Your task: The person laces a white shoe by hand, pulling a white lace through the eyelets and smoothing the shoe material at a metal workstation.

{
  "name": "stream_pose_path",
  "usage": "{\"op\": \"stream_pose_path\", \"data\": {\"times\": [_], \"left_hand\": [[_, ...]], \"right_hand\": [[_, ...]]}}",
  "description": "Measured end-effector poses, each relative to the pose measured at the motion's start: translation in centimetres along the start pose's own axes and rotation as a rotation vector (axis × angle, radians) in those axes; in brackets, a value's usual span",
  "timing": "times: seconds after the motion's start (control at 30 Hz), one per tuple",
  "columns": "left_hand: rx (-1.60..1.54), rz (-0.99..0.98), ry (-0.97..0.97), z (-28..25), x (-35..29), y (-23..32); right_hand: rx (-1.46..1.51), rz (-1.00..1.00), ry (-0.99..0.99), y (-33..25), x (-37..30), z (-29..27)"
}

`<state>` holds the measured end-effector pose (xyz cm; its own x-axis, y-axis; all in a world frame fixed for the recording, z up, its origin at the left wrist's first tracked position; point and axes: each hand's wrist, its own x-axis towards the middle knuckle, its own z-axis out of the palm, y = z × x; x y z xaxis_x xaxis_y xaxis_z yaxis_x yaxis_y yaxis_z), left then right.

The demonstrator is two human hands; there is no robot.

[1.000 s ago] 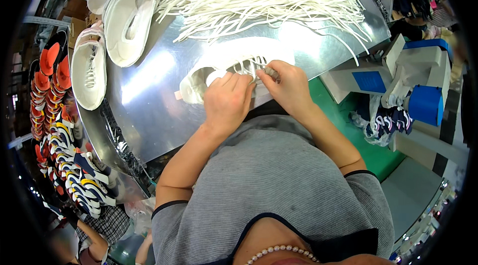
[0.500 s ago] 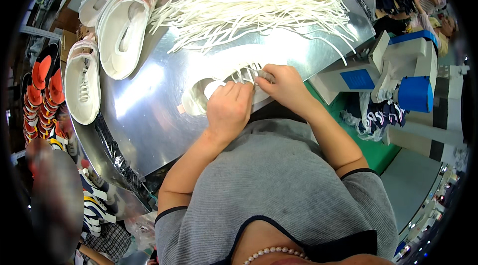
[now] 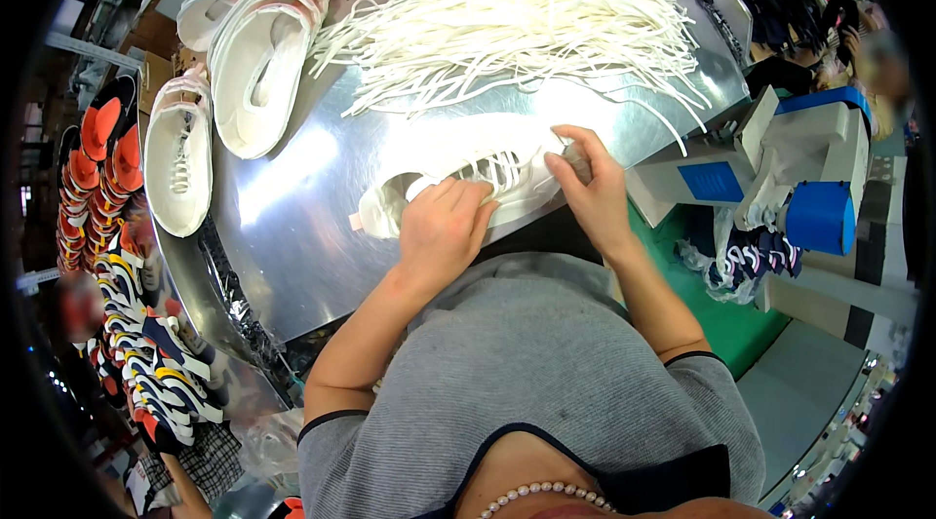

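Observation:
A white lace-up shoe [image 3: 531,178] lies on the shiny metal tabletop in front of me, its heel to the left and its toe to the right. White lace crosses part of its front opening. My left hand [image 3: 441,227] is closed over the near side of the shoe around the tongue, with its fingertips partly hidden. By the toe, my right hand [image 3: 593,186] curves with thumb and forefinger apart; no lace can be made out between them. Beyond the shoe spreads a large pile of loose white laces [image 3: 517,32].
Nested white-and-pink shoes [image 3: 255,80] stand at the table's far left, beside a single laced white shoe [image 3: 178,163]. A grey machine with a blue part [image 3: 819,217] is at right. Rows of navy, white and yellow shoe pieces [image 3: 161,363] lie at lower left, near another person's arm.
My right hand has moved right from the laces to the shoe's toe, and its fingers have spread. My left hand still holds the shoe. The view has shifted slightly.

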<state>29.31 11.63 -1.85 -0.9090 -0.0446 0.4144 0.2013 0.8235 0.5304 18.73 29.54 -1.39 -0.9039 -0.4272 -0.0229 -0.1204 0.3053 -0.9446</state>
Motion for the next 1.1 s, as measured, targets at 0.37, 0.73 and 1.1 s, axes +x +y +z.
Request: {"op": "stream_pose_path", "data": {"times": [0.37, 0.73, 1.1], "left_hand": [[0.047, 0.055, -0.100, 1.4, -2.4, -2.2], [0.010, -0.054, -0.151, -0.9, -2.6, -0.2], [-0.033, -0.109, 0.010, -1.0, -0.9, 3.5]], "right_hand": [[-0.356, -0.693, -0.401, 4.5, 2.8, -1.6], [-0.585, -0.805, -0.186, 1.5, 9.6, 1.0], [-0.176, -0.239, -0.154, 1.4, 6.1, -3.6]]}}
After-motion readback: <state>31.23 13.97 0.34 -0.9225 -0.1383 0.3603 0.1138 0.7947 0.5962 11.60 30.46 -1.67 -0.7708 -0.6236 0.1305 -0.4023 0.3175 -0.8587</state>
